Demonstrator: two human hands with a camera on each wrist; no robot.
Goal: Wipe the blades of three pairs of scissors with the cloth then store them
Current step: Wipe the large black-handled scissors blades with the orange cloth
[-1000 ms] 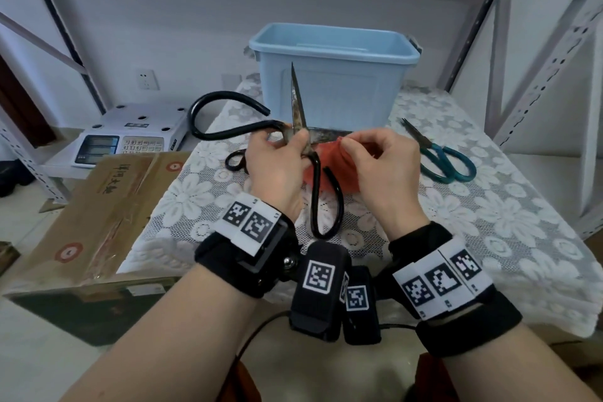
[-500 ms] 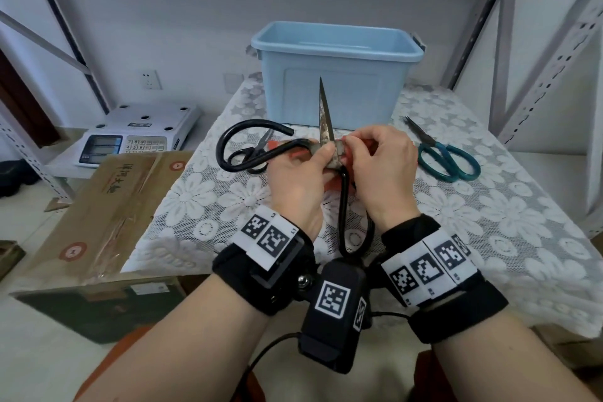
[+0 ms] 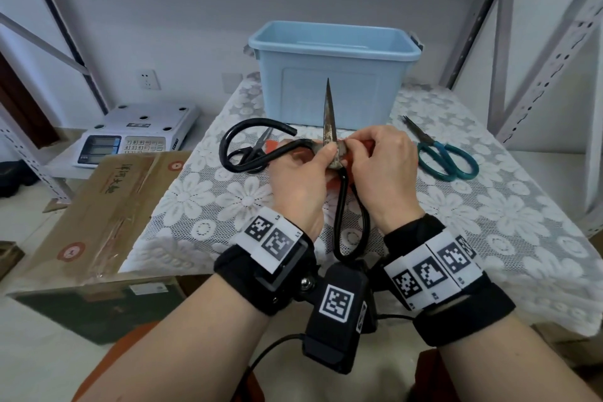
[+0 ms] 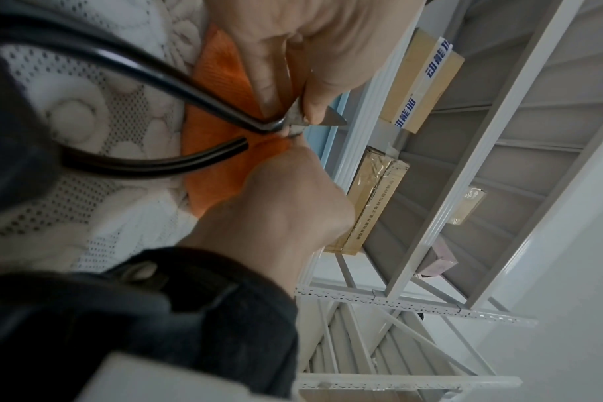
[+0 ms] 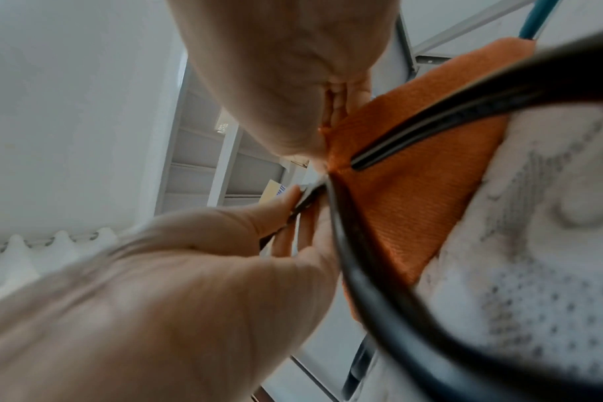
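Left hand (image 3: 298, 183): fingers curled, pinching the black scissors (image 3: 329, 127) at the pivot.
Right hand (image 3: 383, 170): fingers curled round the orange cloth (image 4: 221, 163), wrapped over one blade beside the left fingertips.
Black scissors: spread open; bare rusty blade points up above the fingers, one handle loop left of them, one toward the wrists.
Teal scissors (image 3: 447, 157): on the lace tablecloth (image 3: 489, 206), right of the right hand.
Blue bin (image 3: 332, 72): beyond the fingertips.
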